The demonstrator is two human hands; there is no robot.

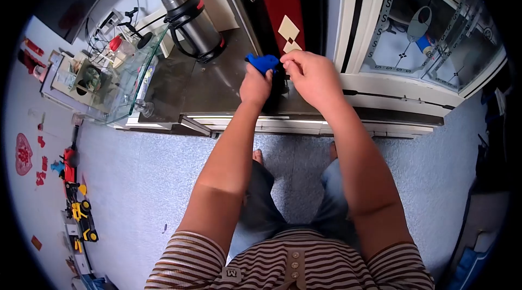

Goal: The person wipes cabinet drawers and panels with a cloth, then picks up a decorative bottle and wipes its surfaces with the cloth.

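Both hands were near each other but not clasped: the left hand (255, 84) was clamped on a blue thing (262, 63), while the right hand (314, 76) had its fingers curled in just beside it, at three o'clock. Whether those fingertips pinched anything was too small to tell, as was whether the blue thing was cloth or plastic. It was over the brown counter (174, 75), with a red panel (283, 10) at one o'clock.

A steel flask (196, 26) was at ten o'clock from it, and a glass shelf (145, 70) at nine. A thin black rod (402, 97) ran out between three and four o'clock from the right hand. A weak left grip could have let the blue thing slip if the right hand tugged at it. A sudden release might have swung the left arm towards the flask, tipping it against the glass.
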